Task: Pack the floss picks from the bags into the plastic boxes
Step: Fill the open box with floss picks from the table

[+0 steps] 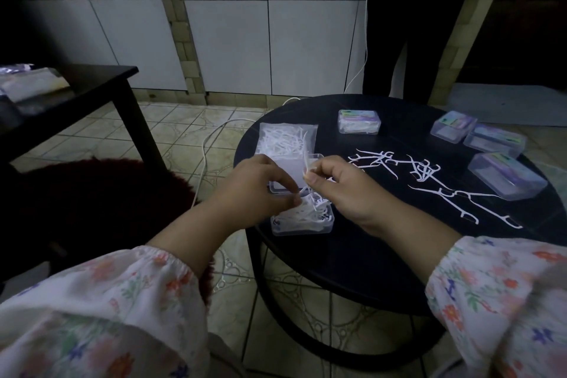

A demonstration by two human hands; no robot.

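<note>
Picks are what your next move turns on, and the nearest of them sit right under your hands: the open plastic box [302, 219] lies at the near left edge of the round black desk [383, 255], with its raised lid at 12 o'clock from it, and it already holds a loose heap of white floss picks [306, 212]. Your right hand [340, 190] is curled, thumb and forefinger pinching one floss pick [306, 163] that stands nearly upright, its long axis running 12 to 6 o'clock with the lower end aimed down toward the box; so the box lies at about 7 o'clock from that hand, just below it. Your left hand [257, 187] hovers over the box's left side with fingers curled and the fingertips pinching down among the picks in the heap. The bag [287, 139] with more picks lies at 12 o'clock beyond the box, nearer your left hand. The scattered floss picks [429, 181] lie at 3 o'clock of your right hand, most with their long axes running from 10 to 4 o'clock, so I judge the right hand the closer one for gathering them. Four closed boxes [507, 175] sit at the far and right side of the desk.
</note>
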